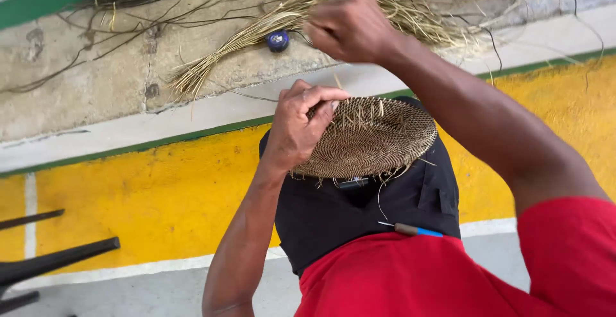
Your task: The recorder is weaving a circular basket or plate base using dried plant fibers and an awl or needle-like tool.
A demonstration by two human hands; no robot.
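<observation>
Woven basket [369, 138] in left grip [296, 128]

My left hand [296, 124] sits low and close in front of me, wrist bent, fingers curled over and thumb pressed in beside them in a firm pinching clasp. Its forearm runs down and back toward my body, elbow tucked. My right hand [350, 28] is raised higher and farther out, closed into a tight fist, knuckles turned away from me. The right arm stretches long from my shoulder at the lower right, elbow only slightly bent, forearm angled up and leftward.
</observation>
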